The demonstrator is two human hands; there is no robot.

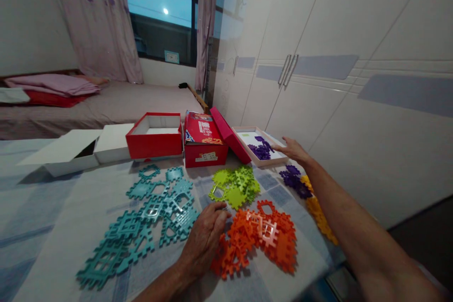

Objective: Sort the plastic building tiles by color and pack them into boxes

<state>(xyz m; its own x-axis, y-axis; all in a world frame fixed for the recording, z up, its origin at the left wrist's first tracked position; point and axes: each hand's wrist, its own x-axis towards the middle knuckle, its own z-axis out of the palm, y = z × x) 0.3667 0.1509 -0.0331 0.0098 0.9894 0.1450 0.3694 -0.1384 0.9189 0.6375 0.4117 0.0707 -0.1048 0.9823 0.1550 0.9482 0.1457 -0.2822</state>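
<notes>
My left hand (207, 232) rests on the cloth between the teal pieces and the orange pieces, its fingers curled together with nothing visible in them. Teal interlocking building pieces (141, 210) lie spread to its left. Close to its right side is a pile of orange interlocking pieces (260, 233), and just beyond it are lime green ones (236, 186). My right hand (294, 149) reaches over the shallow white tray (274, 161) with fingers apart. Its fingertips are at the edge of the purple pieces (262, 150) in the tray; whether they touch is unclear.
More purple pieces (295, 180) and yellow pieces (320, 217) lie under my right forearm. Behind the piles stand an open red box (154, 145), a printed red box (205, 153), a leaning red lid (230, 136) and white boxes (111, 144). White wardrobe doors (318, 104) rise on the right.
</notes>
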